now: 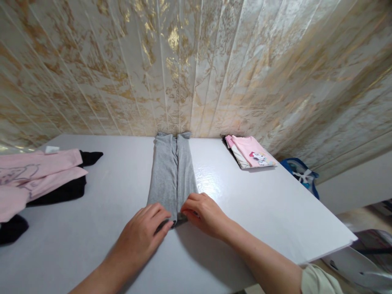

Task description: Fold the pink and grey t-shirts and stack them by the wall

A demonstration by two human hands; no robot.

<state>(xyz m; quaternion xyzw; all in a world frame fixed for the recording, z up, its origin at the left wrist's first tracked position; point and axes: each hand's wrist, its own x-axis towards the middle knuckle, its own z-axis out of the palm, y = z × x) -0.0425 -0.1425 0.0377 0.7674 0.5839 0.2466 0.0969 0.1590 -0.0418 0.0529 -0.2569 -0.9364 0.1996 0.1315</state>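
A grey cloth garment (pixel 165 175) lies lengthwise on the white table in the head view, its two sides folded in so that they meet along a middle seam. Its far end touches the wall, with small bunched corners there. At the near left corner my left hand (pixel 146 228) is closed on the hem, thumb below and fingers on top. My right hand (pixel 203 213) pinches the same hem just right of the seam. A dark strip shows at the hem between the hands. My fingers partly cover that near edge.
On the white table (pixel 116 241), loose pink and black clothes (pixel 45 175) lie at the left. A folded stack with a pink top (pixel 252 151) sits at the far right. Beyond the right edge is a blue bag (pixel 301 175). A gold-patterned wall covering (pixel 177 69) borders the back.
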